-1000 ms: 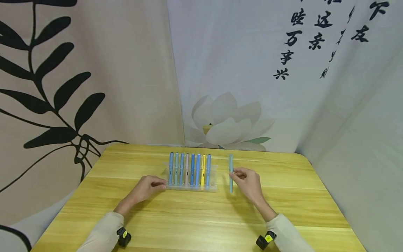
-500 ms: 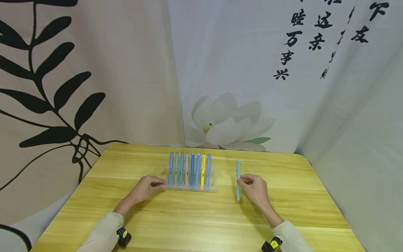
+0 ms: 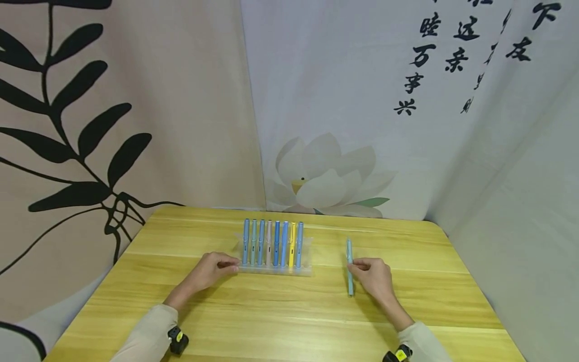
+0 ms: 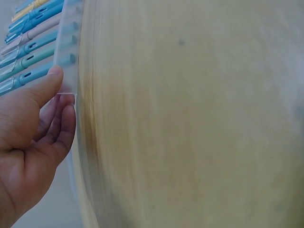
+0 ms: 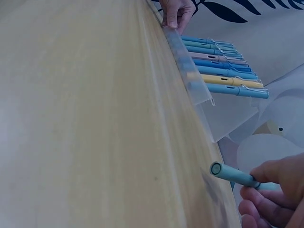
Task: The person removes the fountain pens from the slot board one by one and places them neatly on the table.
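Head view: the right hand [image 3: 374, 278] pinches a pale teal pen [image 3: 350, 269] between thumb and fingers, the pen roughly in line with the table's near-to-far direction. Over the last second, hand and pen have shifted away from the rack, toward the table's right edge and a little toward its near edge. A wider strip of wood now parts the pen from the clear rack [image 3: 307, 254]. I judge that this leaves the pen fully separate from the row, in the hand's grasp alone; whether its lower end touches the table [image 3: 271, 322], I cannot tell.

The left hand [image 3: 212, 271] has stayed put, its thumb and fingers gripping the rack's left end; the rack has not visibly moved, so that hand seems to be steadying it. Eight pens [image 3: 276, 244], mostly blue, with a green, a pinkish and a yellow one, stand side by side in the rack, unchanged, near the table's far edge. Beyond that edge hangs a pale curtain [image 3: 344, 100] printed with a lotus.
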The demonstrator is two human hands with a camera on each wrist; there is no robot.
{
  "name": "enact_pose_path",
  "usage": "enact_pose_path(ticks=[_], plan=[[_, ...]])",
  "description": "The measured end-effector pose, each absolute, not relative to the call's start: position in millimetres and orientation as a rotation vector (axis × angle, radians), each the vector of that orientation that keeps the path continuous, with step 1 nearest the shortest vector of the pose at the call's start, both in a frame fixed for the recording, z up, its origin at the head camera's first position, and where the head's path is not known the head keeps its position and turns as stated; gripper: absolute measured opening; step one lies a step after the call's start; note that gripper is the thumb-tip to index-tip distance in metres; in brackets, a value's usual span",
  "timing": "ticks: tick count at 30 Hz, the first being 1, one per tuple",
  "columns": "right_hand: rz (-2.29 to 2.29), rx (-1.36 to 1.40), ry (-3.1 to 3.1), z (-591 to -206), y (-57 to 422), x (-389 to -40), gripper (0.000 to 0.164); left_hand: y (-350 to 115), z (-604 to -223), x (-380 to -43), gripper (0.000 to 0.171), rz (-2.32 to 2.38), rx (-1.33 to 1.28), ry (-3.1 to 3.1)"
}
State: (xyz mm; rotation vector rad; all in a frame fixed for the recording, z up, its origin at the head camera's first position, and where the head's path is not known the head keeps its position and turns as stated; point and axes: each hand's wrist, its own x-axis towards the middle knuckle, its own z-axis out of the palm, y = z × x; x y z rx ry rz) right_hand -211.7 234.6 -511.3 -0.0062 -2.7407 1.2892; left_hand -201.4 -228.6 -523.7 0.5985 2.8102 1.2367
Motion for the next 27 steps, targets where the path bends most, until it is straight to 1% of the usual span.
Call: enact_pose_path(ticks=[12, 27], plan=[[1.201, -0.005, -2.808, -517, 239, -210, 0.021, -229, -523, -203, 0.028, 1.237, 0.615, 2.81], [1.121, -0.027, -2.823, -523, 240, -208, 0.016, -229, -523, -202, 0.024, 1.265, 0.59, 2.784]])
